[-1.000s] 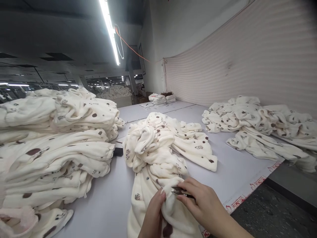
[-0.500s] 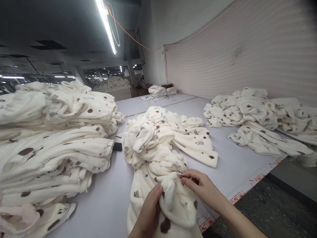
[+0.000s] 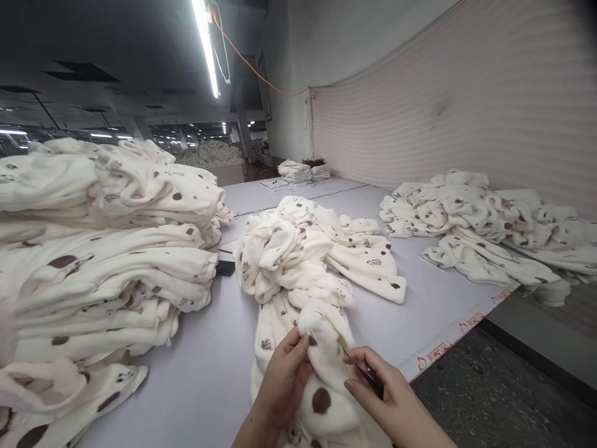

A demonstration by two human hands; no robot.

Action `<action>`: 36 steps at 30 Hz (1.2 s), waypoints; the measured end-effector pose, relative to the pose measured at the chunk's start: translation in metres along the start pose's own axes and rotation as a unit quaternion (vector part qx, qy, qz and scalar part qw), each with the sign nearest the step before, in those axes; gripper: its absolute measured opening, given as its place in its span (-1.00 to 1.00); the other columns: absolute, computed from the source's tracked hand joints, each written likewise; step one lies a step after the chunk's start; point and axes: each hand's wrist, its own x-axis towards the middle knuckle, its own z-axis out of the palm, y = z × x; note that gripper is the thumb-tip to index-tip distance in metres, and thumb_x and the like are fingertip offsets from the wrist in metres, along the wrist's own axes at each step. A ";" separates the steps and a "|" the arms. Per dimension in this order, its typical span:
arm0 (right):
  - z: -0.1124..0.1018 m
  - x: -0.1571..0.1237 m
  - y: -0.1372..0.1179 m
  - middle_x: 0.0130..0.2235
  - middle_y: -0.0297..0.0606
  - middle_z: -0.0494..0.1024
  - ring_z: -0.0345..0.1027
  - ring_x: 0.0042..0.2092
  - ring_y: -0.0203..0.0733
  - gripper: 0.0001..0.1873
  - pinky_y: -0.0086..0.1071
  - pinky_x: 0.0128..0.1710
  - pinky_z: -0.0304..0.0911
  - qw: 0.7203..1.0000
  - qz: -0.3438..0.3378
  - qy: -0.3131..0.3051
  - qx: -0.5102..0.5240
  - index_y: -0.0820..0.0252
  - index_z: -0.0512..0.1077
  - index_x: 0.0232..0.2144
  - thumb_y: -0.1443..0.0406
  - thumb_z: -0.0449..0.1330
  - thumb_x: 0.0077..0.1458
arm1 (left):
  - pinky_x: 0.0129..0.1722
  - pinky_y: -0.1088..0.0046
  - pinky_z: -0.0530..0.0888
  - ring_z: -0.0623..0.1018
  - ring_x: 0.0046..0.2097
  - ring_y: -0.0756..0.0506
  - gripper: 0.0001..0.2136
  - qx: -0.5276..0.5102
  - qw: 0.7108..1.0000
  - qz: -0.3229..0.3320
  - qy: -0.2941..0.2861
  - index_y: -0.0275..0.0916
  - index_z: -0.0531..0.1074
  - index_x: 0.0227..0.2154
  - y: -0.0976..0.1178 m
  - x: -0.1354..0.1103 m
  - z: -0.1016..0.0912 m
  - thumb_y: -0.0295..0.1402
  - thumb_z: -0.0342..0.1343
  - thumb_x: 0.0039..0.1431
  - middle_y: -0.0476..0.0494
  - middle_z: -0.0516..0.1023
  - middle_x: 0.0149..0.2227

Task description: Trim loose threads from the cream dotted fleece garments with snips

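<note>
A cream fleece garment with brown spots and small printed figures lies bunched along the table in front of me. My left hand pinches a fold of it between thumb and fingers. Just to the right, my right hand is closed round small dark thread snips, mostly hidden in the palm. Their thin tip points at the fleece near the pinched fold; whether it touches, I cannot tell.
Folded fleece garments form a tall stack on the left. More lie heaped at the right edge of the table. A small black object sits by the stack. White bundles stand at the back, near a striped cloth screen.
My right hand has moved down, drawing its tool's tip away from the upper fold. My left hand has risen slightly and turned, and the fleece between the hands is reshaped. The view has shifted slightly.
</note>
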 end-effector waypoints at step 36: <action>0.010 -0.001 -0.021 -0.31 -0.33 0.45 0.40 -0.34 -0.20 -0.68 -0.42 -0.41 0.22 0.929 -0.126 0.118 -0.328 0.05 0.35 -0.23 0.46 -0.03 -0.02 | -0.05 0.34 0.35 0.43 -0.02 -0.22 -0.72 0.308 0.930 0.165 0.114 -0.21 0.48 -0.18 -0.021 -0.055 -0.021 -0.21 0.16 0.06 -0.20 0.52 -0.12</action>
